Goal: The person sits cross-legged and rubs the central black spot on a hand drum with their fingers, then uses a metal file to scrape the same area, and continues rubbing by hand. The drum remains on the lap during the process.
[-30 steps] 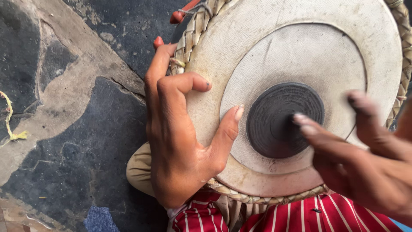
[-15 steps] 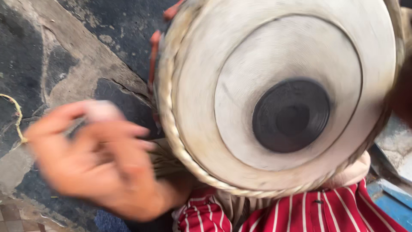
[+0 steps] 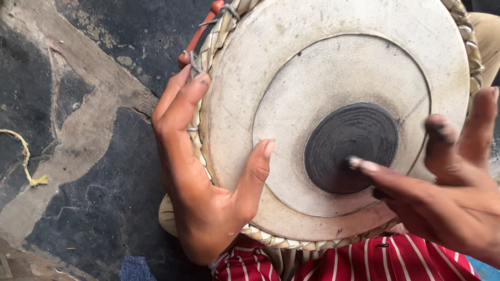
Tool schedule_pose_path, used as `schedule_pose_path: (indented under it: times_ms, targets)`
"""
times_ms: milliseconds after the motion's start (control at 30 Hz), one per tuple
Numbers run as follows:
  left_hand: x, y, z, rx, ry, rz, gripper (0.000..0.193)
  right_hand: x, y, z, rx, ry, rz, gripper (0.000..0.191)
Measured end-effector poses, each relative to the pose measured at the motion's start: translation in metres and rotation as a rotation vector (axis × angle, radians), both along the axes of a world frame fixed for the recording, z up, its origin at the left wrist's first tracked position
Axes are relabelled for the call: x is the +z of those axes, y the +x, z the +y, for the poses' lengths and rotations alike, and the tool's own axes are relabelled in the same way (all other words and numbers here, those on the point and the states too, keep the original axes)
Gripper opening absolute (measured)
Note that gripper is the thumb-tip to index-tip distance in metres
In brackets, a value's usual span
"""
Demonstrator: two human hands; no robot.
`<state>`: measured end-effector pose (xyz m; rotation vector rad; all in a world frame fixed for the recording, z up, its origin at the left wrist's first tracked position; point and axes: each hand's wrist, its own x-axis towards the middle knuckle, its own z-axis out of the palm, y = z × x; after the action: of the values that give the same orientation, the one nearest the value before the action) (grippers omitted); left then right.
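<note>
Looking down from the head camera, a round hand drum [image 3: 338, 62] fills most of the frame, its pale skin head facing up and tilted slightly toward the viewer, with a raised black circular patch [image 3: 351, 145] set a little right of and below centre. A braided pale lacing ring [image 3: 205, 67] runs around the rim, and a reddish strap [image 3: 200, 34] shows at the upper left edge of the drum. The left hand [image 3: 203, 182] clasps the drum's left side: its fingers [image 3: 179, 101] are spread up along the braided rim, while the thumb lies flat on the skin, pointing toward the black patch. The right hand [image 3: 448, 203] comes in from the lower right with fingers spread and holding nothing; one fingertip touches the left part of the black patch, the other fingers are lifted off the skin, and their tips look darkened. Red cloth with white stripes [image 3: 364, 260] lies just beneath the drum at the bottom. To the left is a dark, cracked stone floor [image 3: 83, 156], with a yellow scrap of cord [image 3: 26, 161] lying well apart from the drum.
</note>
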<state>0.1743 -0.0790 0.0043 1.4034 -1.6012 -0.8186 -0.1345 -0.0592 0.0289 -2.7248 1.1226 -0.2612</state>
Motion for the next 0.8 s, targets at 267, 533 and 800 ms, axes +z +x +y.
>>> schedule_pose_path:
  times_ms: [267,533,800]
  targets:
    - [-0.003,0.0,0.0,0.019,-0.005,0.017,0.063,0.012,0.014,0.008,0.101,-0.033,0.147,0.045]
    - [0.0,0.0,0.002,0.009,0.024,0.071,0.047,0.015,0.015,0.01,-0.01,0.121,0.115,0.043]
    - [-0.001,-0.002,0.008,-0.008,-0.011,0.084,0.045,0.017,0.011,0.01,0.039,-0.02,0.202,0.038]
